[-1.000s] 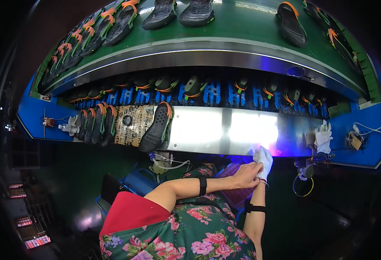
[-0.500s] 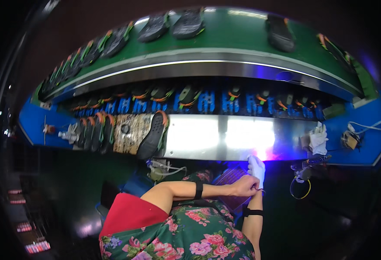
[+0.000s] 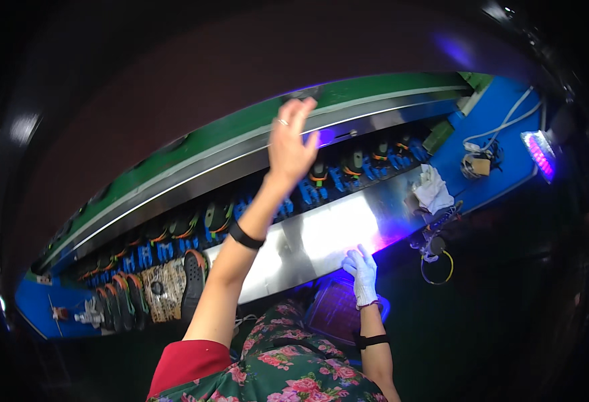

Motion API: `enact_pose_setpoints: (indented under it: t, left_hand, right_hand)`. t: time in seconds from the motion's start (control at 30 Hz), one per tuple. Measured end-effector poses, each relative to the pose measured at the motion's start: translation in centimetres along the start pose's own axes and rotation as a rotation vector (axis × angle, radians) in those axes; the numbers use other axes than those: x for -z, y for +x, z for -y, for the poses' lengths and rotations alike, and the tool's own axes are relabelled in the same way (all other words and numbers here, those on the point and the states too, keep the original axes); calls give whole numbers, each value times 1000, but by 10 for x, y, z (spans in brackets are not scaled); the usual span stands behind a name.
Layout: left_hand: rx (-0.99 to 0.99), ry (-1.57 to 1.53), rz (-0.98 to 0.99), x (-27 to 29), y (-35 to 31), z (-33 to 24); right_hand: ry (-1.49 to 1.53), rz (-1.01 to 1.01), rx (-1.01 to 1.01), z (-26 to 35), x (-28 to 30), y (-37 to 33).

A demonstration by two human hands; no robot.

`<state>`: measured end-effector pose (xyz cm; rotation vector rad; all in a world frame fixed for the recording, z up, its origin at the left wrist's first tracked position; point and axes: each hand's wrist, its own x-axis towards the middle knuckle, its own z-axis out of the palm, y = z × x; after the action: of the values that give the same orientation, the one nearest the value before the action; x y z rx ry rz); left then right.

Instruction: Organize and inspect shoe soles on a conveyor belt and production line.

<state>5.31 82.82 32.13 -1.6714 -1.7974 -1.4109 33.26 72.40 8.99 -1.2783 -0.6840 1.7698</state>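
My bare left hand is raised over the metal rail at the front of the green conveyor belt. Its fingers are apart and hold nothing; a dark shape, partly hidden, lies on the belt just past the fingertips. A white glove covers my right hand, which is at the near edge of the shiny metal bench with fingers stretched out and nothing in them. Left of my left forearm, a black shoe sole with orange and green trim stands on the bench.
Several similar soles line the bench's left end beside a brown taped patch. Behind the bench runs a row of blue holders with shoe parts. White gloves lie at the right end, near a cable and a lit purple lamp.
My left hand has left the right wrist and reached up and forward to the belt. The gloved right fingers have spread. The whole view has tilted and shifted.
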Motion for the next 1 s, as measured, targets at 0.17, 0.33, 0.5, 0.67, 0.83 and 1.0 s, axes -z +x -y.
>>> enact_pose_setpoints:
  t: [0.17,0.33,0.5,0.67,0.83,1.0]
  left_hand:
    - [218,-33,219,-19,41,83]
    - [166,-447,117,9,-22,-1]
    - [-49,-414,319,35,-113,-60]
    - [-12,-532,650,37,-144,-93]
    - [-233,-630,1431,40,-12,-101]
    - [-234,-492,1122,-42,141,-83]
  right_hand:
    - [18,97,-20,7,-22,-4]
    - [229,226,-34,63,-41,-29]
    - [605,542,48,111,-71,-61]
    - [409,165,251,118,-85,-62]
    - [493,74,287,115,-52,-68]
    - [444,-1,353,136,-29,-77]
